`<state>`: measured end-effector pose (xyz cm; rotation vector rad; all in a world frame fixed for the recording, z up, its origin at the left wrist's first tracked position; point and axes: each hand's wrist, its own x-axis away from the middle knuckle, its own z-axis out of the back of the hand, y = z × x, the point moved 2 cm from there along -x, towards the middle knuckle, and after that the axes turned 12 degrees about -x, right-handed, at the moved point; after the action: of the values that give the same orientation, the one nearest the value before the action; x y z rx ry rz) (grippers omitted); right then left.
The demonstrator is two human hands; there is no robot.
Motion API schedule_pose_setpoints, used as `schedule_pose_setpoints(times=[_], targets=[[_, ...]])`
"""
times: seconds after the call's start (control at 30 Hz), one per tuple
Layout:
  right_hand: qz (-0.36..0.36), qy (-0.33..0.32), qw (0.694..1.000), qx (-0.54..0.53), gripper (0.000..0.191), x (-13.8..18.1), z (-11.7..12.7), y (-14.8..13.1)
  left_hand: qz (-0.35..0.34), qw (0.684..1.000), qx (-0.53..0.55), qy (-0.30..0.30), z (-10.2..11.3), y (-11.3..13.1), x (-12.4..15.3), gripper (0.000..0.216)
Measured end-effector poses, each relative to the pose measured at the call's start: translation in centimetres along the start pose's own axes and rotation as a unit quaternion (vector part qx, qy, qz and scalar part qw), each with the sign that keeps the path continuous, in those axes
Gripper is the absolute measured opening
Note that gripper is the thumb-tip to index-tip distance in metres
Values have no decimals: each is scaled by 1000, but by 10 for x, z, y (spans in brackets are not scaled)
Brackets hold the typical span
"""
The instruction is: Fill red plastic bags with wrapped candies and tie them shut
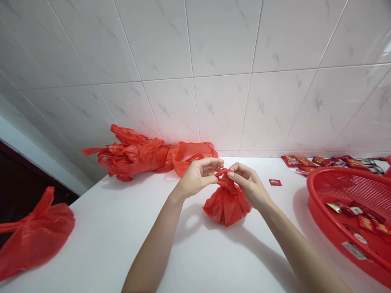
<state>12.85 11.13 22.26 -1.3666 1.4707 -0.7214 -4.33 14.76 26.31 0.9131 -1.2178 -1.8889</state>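
Observation:
A small filled red plastic bag (226, 207) rests on the white table (128, 240), its top gathered and twisted. My left hand (200, 173) pinches one side of the gathered top between thumb and fingers. From the other side, my right hand (248, 183) grips the twisted plastic between thumb and forefinger. The two hands are close together above the bag, with a loop of plastic between them. What the bag holds is hidden.
Behind my left hand, a heap of red plastic bags (137, 154) lies against the tiled wall. A tied red bag (39, 236) sits at the left edge. At right are a red basket (319, 203) with snack packets, a small packet (275, 182), and more packets (302, 161) by the wall.

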Motion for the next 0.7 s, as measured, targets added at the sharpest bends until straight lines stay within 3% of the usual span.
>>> schedule_pose_setpoints(times=[0.13,0.3,0.4,0.5,0.7], targets=[[0,5,1000,12,31,0,0,0,14,1000,-17,-19,-2,-2,0,36],[-12,-6,1000,-1,31,1,0,0,-2,1000,-4,6,-8,-2,-2,30],[-20,-70,997,12,29,-1,0,2,-11,999,44,23,-9,-1,-4,25],[-34,-131,990,45,39,-4,-1,8,-13,997,69,34,-7,0,-3,22],[-47,-117,985,115,33,-5,-3,28,-6,998,70,0,-10,3,1,28]])
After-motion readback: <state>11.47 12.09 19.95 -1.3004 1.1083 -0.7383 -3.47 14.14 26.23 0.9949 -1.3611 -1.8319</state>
